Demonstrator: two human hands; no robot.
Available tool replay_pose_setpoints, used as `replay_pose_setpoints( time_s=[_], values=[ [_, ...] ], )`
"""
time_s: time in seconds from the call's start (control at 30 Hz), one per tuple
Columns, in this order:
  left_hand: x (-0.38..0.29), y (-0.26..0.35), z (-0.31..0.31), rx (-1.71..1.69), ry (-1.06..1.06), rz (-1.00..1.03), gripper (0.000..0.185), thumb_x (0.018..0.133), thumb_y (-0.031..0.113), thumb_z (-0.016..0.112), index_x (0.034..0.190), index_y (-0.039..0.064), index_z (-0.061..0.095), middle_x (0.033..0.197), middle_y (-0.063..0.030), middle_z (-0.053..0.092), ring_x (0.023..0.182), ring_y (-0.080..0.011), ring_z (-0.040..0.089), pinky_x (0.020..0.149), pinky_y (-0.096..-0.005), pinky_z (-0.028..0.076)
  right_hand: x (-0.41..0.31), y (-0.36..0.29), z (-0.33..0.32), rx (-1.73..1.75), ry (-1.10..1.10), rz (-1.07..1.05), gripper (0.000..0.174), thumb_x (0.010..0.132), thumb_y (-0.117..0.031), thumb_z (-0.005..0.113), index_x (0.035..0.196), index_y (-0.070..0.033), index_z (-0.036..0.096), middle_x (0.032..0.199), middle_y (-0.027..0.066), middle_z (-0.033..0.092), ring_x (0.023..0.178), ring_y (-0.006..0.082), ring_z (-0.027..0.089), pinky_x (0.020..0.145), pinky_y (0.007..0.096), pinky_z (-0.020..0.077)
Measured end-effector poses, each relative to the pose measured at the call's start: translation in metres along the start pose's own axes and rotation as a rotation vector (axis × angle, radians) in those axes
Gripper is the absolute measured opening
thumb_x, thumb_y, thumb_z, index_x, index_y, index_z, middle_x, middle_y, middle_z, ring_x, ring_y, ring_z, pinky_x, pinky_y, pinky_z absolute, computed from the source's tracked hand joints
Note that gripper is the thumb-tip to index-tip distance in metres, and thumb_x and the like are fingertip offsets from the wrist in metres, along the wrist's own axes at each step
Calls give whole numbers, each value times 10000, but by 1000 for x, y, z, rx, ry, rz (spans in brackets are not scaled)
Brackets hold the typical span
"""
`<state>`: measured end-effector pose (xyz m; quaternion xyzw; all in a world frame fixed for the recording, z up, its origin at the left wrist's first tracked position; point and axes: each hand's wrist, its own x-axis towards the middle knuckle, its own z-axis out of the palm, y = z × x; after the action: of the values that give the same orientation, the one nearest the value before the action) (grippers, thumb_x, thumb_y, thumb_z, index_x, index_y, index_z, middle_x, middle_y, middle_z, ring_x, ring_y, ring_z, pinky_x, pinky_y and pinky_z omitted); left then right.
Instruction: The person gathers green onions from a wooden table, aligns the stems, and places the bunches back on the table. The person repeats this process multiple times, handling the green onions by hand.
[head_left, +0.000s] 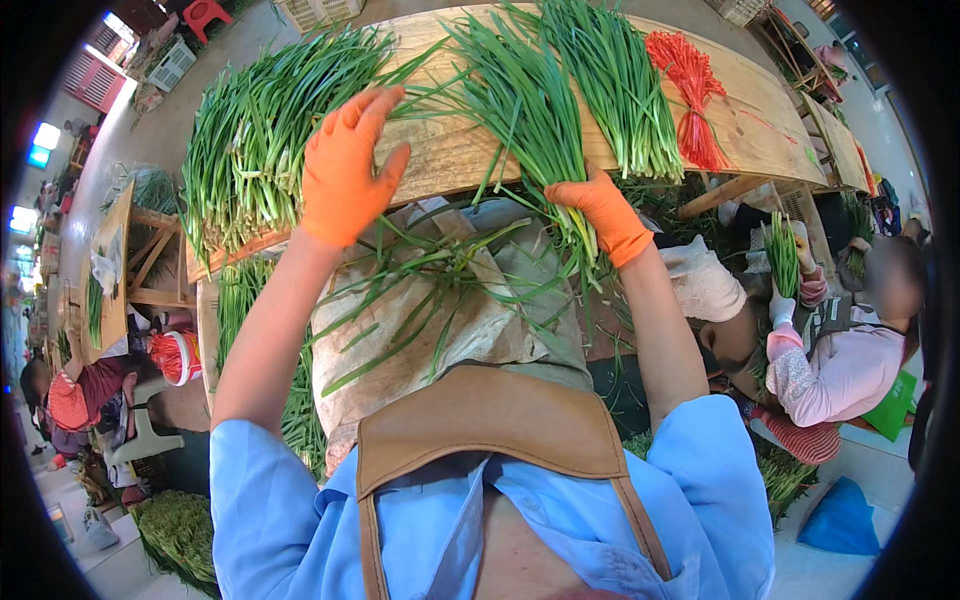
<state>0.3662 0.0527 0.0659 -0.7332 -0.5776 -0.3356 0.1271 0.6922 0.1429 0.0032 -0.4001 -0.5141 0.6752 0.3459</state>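
My left hand (351, 166), in an orange glove, is held up with its fingers apart and nothing in it, beside a large pile of green leafy stalks (262, 135) resembling garlic chives. The orange-gloved right hand (598, 208) grips the stem end of a loose bunch of chives (525, 112), whose leaves rest on the wooden table (442, 150). Right of that bunch lies another bundle of chives (619, 90) with pale stem ends. A tied bundle of red plastic strips (696, 105) is beside it. Loose leaves (420, 277) lie scattered over the cloth on my lap.
A co-worker (840, 360) sits at the right, holding a green bunch. Another person (82, 397) sits at the left near a white bucket (180, 358) of red strips. More chives (244, 307) are stacked below the table's left end. Plastic crates (319, 11) stand beyond the table.
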Motion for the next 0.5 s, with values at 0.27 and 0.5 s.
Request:
replay_pose_setpoints(
  time_s=[0.27, 0.5],
  values=[
    [41, -19, 34, 319, -546, -201, 337, 946, 390, 654, 1102, 111, 763, 983, -143, 752, 935, -388, 702, 854, -440, 540, 1, 12, -1, 43, -36, -41, 551, 802, -87, 769, 1309, 11, 578, 1059, 94, 710, 883, 186, 684, 736, 318, 569],
    [12, 65, 41, -417, -935, -501, 506, 1004, 483, 481, 1035, 47, 736, 893, -165, 768, 938, -331, 735, 908, -432, 543, -4, 13, 19, 190, -56, 60, 597, 810, -57, 757, 1361, 9, 536, 1116, 112, 690, 933, 200, 690, 780, 325, 574]
  ],
)
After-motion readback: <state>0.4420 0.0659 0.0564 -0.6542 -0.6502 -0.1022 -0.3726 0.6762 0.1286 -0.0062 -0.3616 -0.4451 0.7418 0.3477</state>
